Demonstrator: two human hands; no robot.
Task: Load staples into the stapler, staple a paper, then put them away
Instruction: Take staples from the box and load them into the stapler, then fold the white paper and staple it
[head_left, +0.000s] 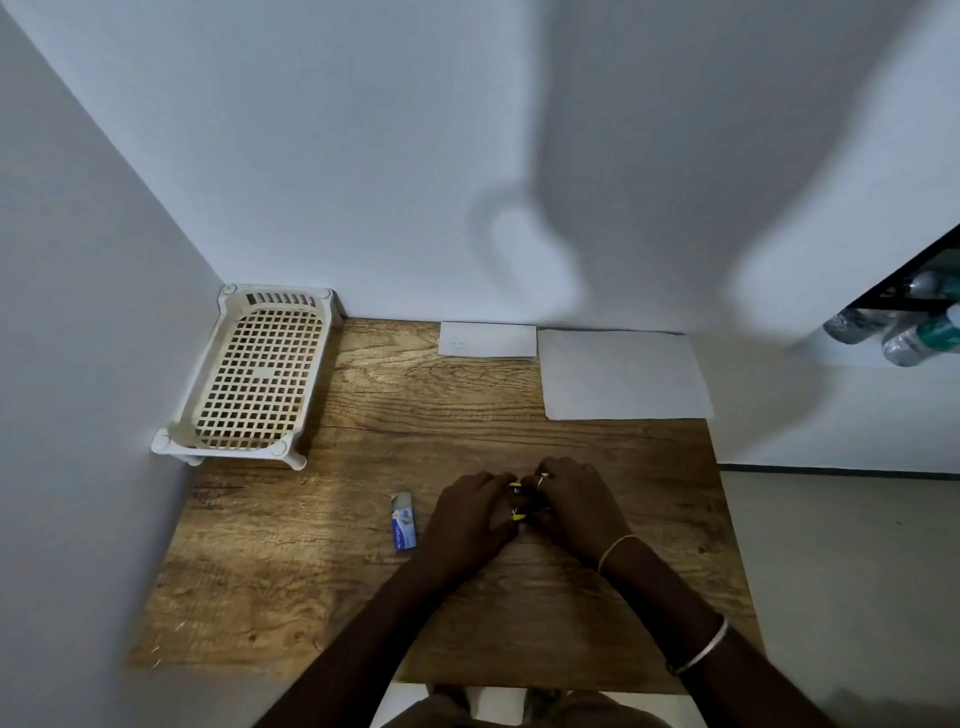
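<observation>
Wooden surface (322, 571) set in a white-walled corner: at its centre both my hands, left (470, 525) and right (574, 512), close around the small yellow stapler (515, 501). Just at 9 o'clock lies the blue staple box (403, 521). Paper sheets (623, 374) sit at 12, a white basket (257, 374) at 10.

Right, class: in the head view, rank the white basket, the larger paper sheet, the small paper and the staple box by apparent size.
1. Larger paper sheet and white basket: too alike to rank.
2. Small paper.
3. Staple box, though nearest the camera.
</observation>
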